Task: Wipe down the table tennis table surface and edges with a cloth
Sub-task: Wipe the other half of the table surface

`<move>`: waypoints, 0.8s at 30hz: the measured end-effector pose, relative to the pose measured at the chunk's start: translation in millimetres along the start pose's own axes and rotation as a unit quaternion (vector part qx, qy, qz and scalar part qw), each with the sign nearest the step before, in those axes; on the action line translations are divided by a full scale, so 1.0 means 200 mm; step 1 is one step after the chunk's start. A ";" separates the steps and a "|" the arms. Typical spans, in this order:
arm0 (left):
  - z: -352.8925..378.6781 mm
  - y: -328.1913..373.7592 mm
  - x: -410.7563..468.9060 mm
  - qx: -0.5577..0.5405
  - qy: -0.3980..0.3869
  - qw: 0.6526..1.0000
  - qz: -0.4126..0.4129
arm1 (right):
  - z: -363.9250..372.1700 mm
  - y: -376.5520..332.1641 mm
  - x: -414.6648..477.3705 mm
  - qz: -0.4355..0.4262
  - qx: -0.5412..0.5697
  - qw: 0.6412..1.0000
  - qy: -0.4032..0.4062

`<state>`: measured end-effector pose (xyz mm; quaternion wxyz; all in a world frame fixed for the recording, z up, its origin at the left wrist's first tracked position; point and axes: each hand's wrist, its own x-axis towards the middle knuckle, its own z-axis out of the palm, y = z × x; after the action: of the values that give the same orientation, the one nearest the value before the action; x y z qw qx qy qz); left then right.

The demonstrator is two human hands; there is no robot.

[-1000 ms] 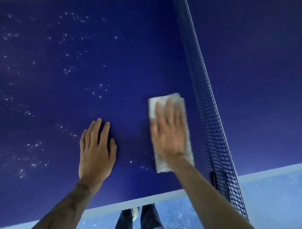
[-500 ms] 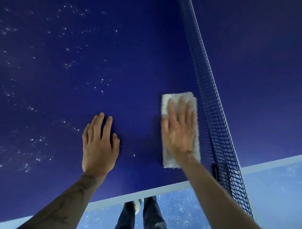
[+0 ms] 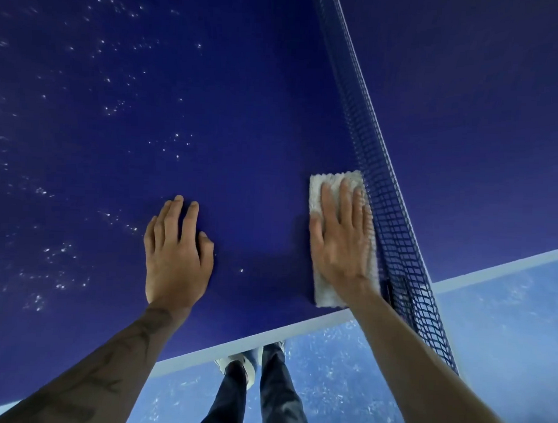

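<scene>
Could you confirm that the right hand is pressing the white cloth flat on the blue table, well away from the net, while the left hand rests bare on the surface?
Not quite: in the head view the cloth lies right beside the net, not away from it. The right hand does press it flat on the table, and the left hand rests bare on the surface.

Cloth point(image 3: 327, 292) now right against net point(image 3: 394, 234)

Deep blue table point(image 3: 243, 115) flecked with white specks, white edge line, pale grey nubby cloth point(image 3: 332, 188), blue mesh net point(image 3: 389, 199), light blue speckled floor point(image 3: 504, 330)
</scene>
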<state>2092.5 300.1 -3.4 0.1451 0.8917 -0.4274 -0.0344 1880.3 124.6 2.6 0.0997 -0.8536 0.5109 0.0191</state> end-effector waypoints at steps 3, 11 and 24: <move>0.01 0.00 0.00 0.001 0.004 1.000 0.007 | 0.06 -0.20 -0.10 -0.058 -0.012 0.998 0.007; 0.02 -0.01 -0.01 -0.003 0.025 1.000 0.012 | 0.07 0.14 -0.35 -0.128 -0.029 0.991 -0.003; -0.05 -0.01 -0.03 -0.022 -0.018 0.999 0.019 | 0.10 -0.13 -0.36 -0.174 0.006 0.985 -0.016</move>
<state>2092.5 308.7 4.6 0.1580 0.8792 -0.4458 -0.0571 1870.7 204.0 -3.8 0.1152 -0.9283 0.3534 0.0122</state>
